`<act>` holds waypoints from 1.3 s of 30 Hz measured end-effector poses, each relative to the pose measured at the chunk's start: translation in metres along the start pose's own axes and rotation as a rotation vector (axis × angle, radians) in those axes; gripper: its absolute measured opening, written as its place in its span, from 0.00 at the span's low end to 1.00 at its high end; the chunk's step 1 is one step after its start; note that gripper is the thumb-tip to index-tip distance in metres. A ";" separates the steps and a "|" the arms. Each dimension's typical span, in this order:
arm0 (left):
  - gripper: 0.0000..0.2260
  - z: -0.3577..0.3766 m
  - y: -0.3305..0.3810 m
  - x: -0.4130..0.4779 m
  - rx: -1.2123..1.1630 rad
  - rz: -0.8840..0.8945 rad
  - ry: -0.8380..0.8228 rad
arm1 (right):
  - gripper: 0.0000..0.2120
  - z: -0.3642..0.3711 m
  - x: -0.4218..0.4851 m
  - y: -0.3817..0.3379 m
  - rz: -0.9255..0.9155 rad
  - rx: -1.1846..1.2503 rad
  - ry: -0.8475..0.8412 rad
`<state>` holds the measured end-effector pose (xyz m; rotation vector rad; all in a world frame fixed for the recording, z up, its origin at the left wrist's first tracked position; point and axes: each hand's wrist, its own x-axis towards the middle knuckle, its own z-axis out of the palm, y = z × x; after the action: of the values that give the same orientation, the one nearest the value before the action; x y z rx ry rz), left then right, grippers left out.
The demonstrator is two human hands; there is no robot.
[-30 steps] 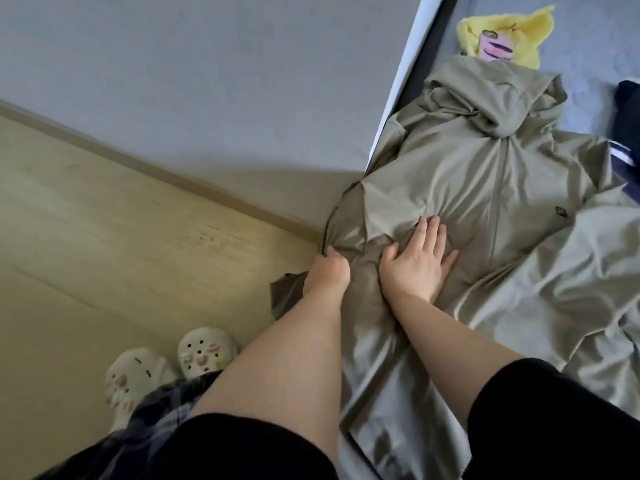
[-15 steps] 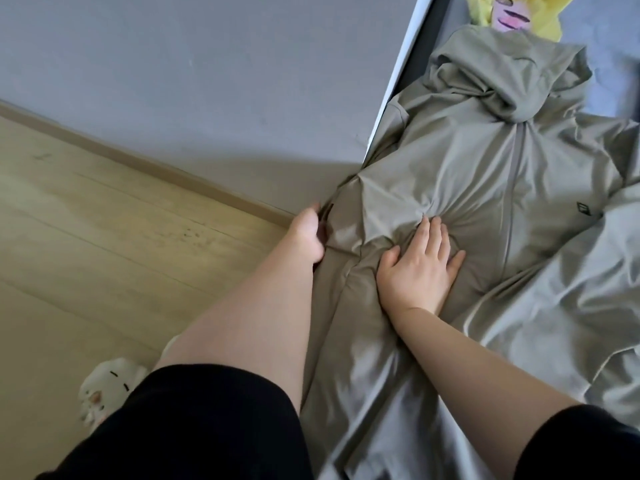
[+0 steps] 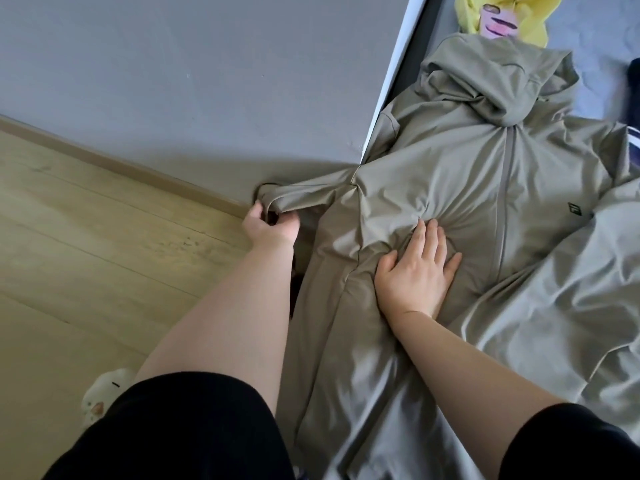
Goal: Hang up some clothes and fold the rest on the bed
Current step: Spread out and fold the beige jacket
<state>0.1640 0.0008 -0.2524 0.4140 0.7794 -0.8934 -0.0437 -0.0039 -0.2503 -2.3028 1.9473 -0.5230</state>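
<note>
Far left on my feed is the pale wooden plank floor, with one white foam clog showing at the near edge beside my black short sleeve. A tan skirting board runs along the foot of the plain grey wall beyond it.

My left hand is out over the floor by the skirting. Its fingers and thumb are curled round the cuff end of the left sleeve of the olive-grey hooded zip jacket. The sleeve runs straight from that hand to the jacket's shoulder.

The jacket lies front up on the bed, hood at the far end and hem toward me, with its left side hanging off the bed's edge. A narrow white strip marks where wall and bed meet.

My right hand lies flat on the jacket's chest just left of the zip. Its fingers are straight and slightly spread, grasping nothing, and the cloth bunches in creases at the fingertips.

Right of the zip sits a small dark logo patch. Beyond the hood a yellow plush toy with a pink face touches the jacket on the grey bed cover. A dark garment shows at the far right edge; I cannot tell what it is.
</note>
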 end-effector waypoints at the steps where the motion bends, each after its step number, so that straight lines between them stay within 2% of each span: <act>1: 0.06 0.001 0.005 -0.002 -0.027 -0.010 -0.002 | 0.33 0.000 0.000 0.000 0.001 -0.002 -0.004; 7: 0.17 0.011 0.020 -0.011 0.058 0.005 -0.038 | 0.33 0.001 0.000 -0.001 0.001 0.003 0.009; 11: 0.11 0.036 0.037 -0.020 0.106 0.155 -0.055 | 0.33 0.001 0.000 0.000 0.005 0.015 0.000; 15: 0.15 0.051 0.060 -0.041 0.016 0.178 -0.151 | 0.32 0.001 0.004 0.004 0.034 0.030 -0.113; 17: 0.17 0.060 0.064 -0.057 0.067 0.193 -0.243 | 0.32 -0.002 0.008 0.004 0.047 0.064 -0.174; 19: 0.18 0.077 0.056 -0.075 0.246 0.270 -0.291 | 0.32 -0.009 0.013 0.005 0.056 0.135 -0.243; 20: 0.17 0.086 0.048 -0.084 0.387 0.356 -0.260 | 0.32 -0.016 0.016 0.006 0.065 0.199 -0.288; 21: 0.17 0.091 0.038 -0.093 0.592 0.511 -0.171 | 0.31 -0.025 0.020 0.009 0.086 0.301 -0.341; 22: 0.18 0.091 0.024 -0.107 0.868 0.715 -0.060 | 0.28 -0.038 0.024 0.011 0.133 0.438 -0.396; 23: 0.17 0.086 0.010 -0.121 1.153 0.945 -0.016 | 0.24 -0.054 0.030 0.013 0.211 0.605 -0.446; 24: 0.16 0.074 -0.005 -0.136 1.392 1.145 -0.121 | 0.19 -0.072 0.036 0.019 0.329 0.821 -0.491; 25: 0.15 0.056 -0.020 -0.149 1.585 1.318 -0.338 | 0.15 -0.091 0.042 0.027 0.476 1.057 -0.553; 27: 0.17 0.012 -0.049 -0.170 1.976 1.594 -0.914 | 0.16 -0.123 0.054 0.055 0.681 1.438 -0.644; 28: 0.19 -0.009 -0.060 -0.174 2.178 1.647 -1.198 | 0.19 -0.137 0.056 0.072 0.723 1.540 -0.633; 29: 0.21 -0.026 -0.066 -0.175 2.375 1.608 -1.384 | 0.21 -0.148 0.057 0.088 0.746 1.597 -0.597; 30: 0.23 -0.041 -0.070 -0.175 2.562 1.483 -1.400 | 0.21 -0.156 0.056 0.104 0.774 1.649 -0.564; 31: 0.24 -0.054 -0.071 -0.173 2.692 1.332 -1.319 | 0.21 -0.163 0.053 0.119 0.803 1.706 -0.536; 33: 0.24 -0.074 -0.069 -0.170 2.741 1.067 -1.161 | 0.22 -0.173 0.042 0.140 0.836 1.783 -0.529; 35: 0.22 -0.083 -0.067 -0.172 2.621 0.981 -1.016 | 0.20 -0.179 0.030 0.151 0.813 1.775 -0.577; 37: 0.17 -0.080 -0.072 -0.178 2.406 0.873 -0.714 | 0.16 -0.180 0.019 0.154 0.783 1.857 -0.590; 38: 0.16 -0.078 -0.078 -0.182 2.247 0.762 -0.532 | 0.14 -0.180 0.013 0.152 0.779 1.933 -0.587; 39: 0.15 -0.075 -0.084 -0.186 2.040 0.572 -0.356 | 0.13 -0.180 0.006 0.148 0.774 2.006 -0.594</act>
<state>-0.0087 0.0983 -0.1625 2.0279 -0.8665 -0.8758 -0.2380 -0.0094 -0.1214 -0.2985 0.7768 -0.8404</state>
